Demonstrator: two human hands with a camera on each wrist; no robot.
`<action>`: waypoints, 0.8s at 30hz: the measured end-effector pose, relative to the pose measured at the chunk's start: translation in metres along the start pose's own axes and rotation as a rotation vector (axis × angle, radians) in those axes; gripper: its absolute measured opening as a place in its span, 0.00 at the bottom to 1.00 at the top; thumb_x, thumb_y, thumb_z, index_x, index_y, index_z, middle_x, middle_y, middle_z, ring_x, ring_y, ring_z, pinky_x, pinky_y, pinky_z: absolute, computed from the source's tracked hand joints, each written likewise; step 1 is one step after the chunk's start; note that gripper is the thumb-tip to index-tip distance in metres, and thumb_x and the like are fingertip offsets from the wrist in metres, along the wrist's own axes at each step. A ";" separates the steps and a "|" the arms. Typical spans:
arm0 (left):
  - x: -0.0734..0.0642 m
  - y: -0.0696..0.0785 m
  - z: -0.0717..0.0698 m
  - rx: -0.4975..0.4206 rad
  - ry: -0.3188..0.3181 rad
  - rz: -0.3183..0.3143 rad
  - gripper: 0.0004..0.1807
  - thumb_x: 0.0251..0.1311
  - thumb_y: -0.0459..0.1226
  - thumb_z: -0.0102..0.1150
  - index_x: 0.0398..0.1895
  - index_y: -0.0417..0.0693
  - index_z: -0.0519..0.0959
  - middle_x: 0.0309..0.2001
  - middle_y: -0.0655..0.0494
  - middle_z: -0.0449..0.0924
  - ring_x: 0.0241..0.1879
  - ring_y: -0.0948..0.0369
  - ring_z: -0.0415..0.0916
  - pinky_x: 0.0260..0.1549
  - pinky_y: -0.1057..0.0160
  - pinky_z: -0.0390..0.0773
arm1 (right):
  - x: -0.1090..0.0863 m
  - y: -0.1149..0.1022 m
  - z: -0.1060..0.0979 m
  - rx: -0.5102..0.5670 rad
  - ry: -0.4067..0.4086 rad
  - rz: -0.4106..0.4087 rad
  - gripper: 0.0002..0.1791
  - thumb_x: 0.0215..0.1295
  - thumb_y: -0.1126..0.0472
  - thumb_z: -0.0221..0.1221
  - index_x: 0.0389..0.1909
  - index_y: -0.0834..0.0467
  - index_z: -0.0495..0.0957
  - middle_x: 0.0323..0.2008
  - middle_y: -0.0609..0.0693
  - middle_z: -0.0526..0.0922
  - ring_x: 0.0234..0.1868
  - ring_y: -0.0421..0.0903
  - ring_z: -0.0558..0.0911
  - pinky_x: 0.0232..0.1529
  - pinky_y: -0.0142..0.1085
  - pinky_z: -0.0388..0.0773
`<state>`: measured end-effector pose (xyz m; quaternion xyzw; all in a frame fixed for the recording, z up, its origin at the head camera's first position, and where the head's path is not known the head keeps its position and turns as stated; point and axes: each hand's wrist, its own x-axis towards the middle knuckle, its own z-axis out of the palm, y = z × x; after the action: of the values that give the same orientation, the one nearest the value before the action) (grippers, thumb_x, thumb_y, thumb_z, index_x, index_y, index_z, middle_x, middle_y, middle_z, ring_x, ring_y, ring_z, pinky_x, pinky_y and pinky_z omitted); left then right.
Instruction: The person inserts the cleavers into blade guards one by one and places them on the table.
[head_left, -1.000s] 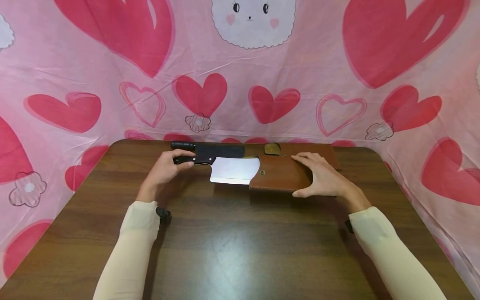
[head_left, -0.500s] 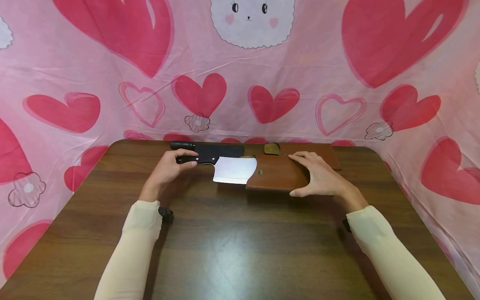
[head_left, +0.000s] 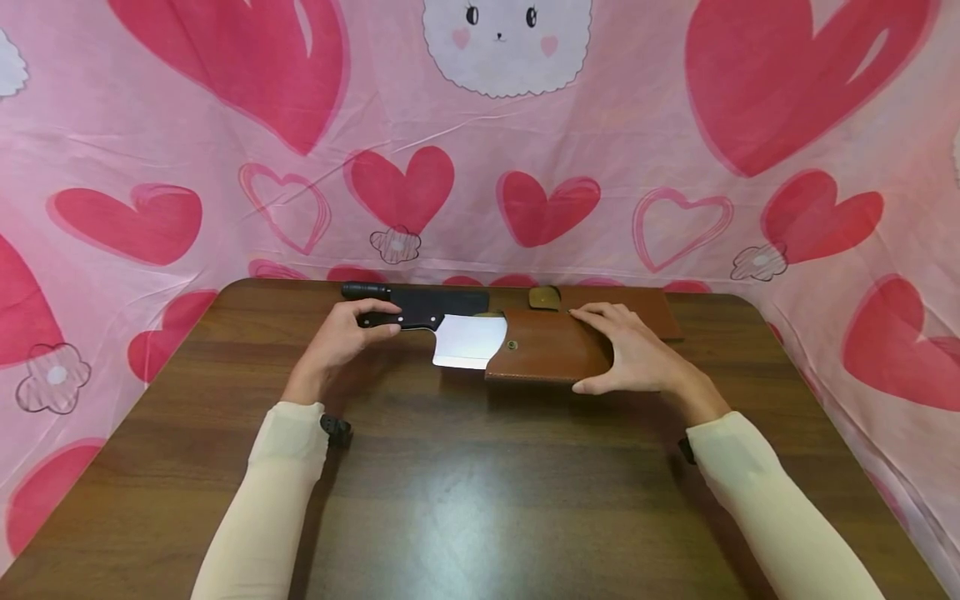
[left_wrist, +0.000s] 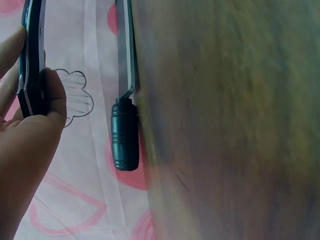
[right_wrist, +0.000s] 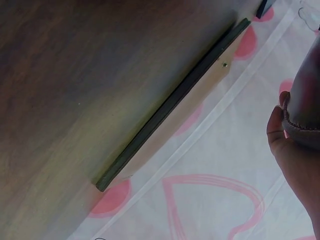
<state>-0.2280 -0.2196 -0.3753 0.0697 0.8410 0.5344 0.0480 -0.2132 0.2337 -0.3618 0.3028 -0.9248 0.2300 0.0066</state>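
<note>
My left hand (head_left: 339, 342) grips the black riveted handle of a cleaver (head_left: 467, 342) whose wide silver blade points right. The blade's far part is hidden inside a brown leather sheath (head_left: 555, 350) with a snap stud near its mouth. My right hand (head_left: 626, 350) holds the sheath's closed end, thumb on the near edge and fingers on the far edge. Both things look raised off the table. The left wrist view shows the handle (left_wrist: 34, 65) between thumb and fingers; in the right wrist view the sheath's stitched corner (right_wrist: 305, 120) rests in my right hand.
Behind the held cleaver, a second knife (head_left: 442, 300) with a dark blade and round black handle lies at the table's back edge. Another brown sheath (head_left: 637, 308) with a flap (head_left: 544, 297) lies to its right. A pink heart-print cloth (head_left: 472, 200) hangs behind the wooden table (head_left: 450, 500).
The left hand has moved right with the cleaver, and the right hand has brought the sheath left. Less of the blade shows, as more of it is inside the sheath.
</note>
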 end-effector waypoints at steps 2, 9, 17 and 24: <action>0.000 0.001 0.001 -0.020 0.000 -0.010 0.20 0.63 0.37 0.69 0.57 0.40 0.82 0.59 0.40 0.73 0.52 0.47 0.70 0.48 0.58 0.74 | 0.000 -0.001 0.001 0.003 0.005 0.005 0.62 0.39 0.34 0.78 0.76 0.54 0.64 0.70 0.52 0.64 0.69 0.56 0.61 0.63 0.62 0.62; 0.002 0.005 0.006 -0.048 0.002 -0.019 0.20 0.61 0.35 0.70 0.56 0.40 0.83 0.56 0.41 0.74 0.51 0.47 0.69 0.49 0.53 0.73 | 0.002 -0.003 0.002 0.004 -0.001 -0.006 0.62 0.40 0.34 0.77 0.75 0.56 0.64 0.71 0.53 0.64 0.69 0.57 0.61 0.62 0.64 0.61; 0.003 0.005 0.010 -0.053 0.011 0.011 0.20 0.60 0.34 0.70 0.55 0.38 0.83 0.54 0.41 0.75 0.49 0.49 0.71 0.46 0.57 0.75 | 0.003 -0.005 0.005 0.015 0.010 -0.005 0.62 0.40 0.33 0.77 0.75 0.55 0.64 0.71 0.52 0.64 0.69 0.56 0.61 0.62 0.63 0.62; 0.005 0.008 0.013 -0.057 0.007 0.006 0.20 0.60 0.35 0.70 0.55 0.39 0.83 0.54 0.42 0.75 0.49 0.48 0.70 0.47 0.57 0.75 | 0.006 -0.007 0.006 0.010 0.007 -0.011 0.62 0.40 0.34 0.77 0.76 0.54 0.64 0.71 0.51 0.63 0.69 0.55 0.61 0.63 0.62 0.62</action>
<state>-0.2302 -0.2041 -0.3740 0.0690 0.8255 0.5584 0.0452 -0.2134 0.2224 -0.3632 0.3073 -0.9220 0.2354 0.0097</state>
